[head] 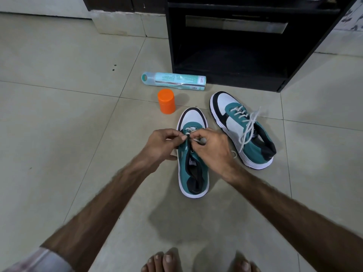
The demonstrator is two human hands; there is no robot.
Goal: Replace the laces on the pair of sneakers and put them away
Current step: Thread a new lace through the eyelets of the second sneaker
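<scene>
Head cam: both hands, left hand point(163, 143) & right hand point(211, 148), pinch white lace point(196, 140) at near sneaker point(193, 154)'s front eyelets, mid-floor; lacing partway. Right sneaker point(242, 128) laced, w/ storage pending.

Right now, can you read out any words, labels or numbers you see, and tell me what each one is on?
None can be read.
Spray can lying on the floor: printed text and a barcode, too small and blurred.
Tongue label inside the near sneaker: too small.
Orange cap: no text visible.
</scene>
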